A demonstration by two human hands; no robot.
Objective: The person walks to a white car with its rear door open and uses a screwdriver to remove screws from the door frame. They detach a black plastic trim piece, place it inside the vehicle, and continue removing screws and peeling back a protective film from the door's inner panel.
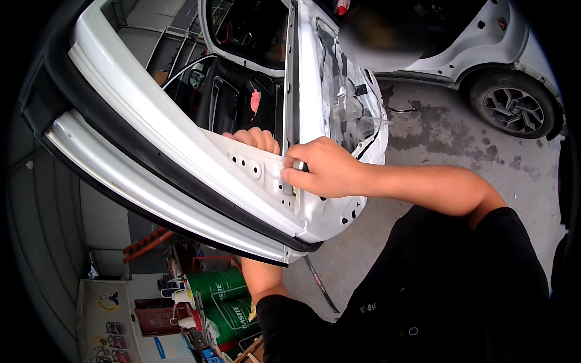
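A white car door point(260, 193) with its bare metal showing lies across my view, its window frame running to the upper left. My right hand point(327, 166) is closed around a short tool point(299, 165), of which only a silver and dark green end shows. That hand is against the door's edge, beside a plate with several holes. My left arm passes behind the window frame. The fingers of my left hand point(257, 139) come over the edge of the holed plate and curl on it; the thumb is hidden.
Behind the door is a dark interior door panel point(233, 97) with a pink patch. Another white car's wheel point(511, 104) stands at the upper right on the wet-marked concrete. Green drums point(212, 287) stand at the lower left, and a thin dark rod point(321, 284) lies on the floor.
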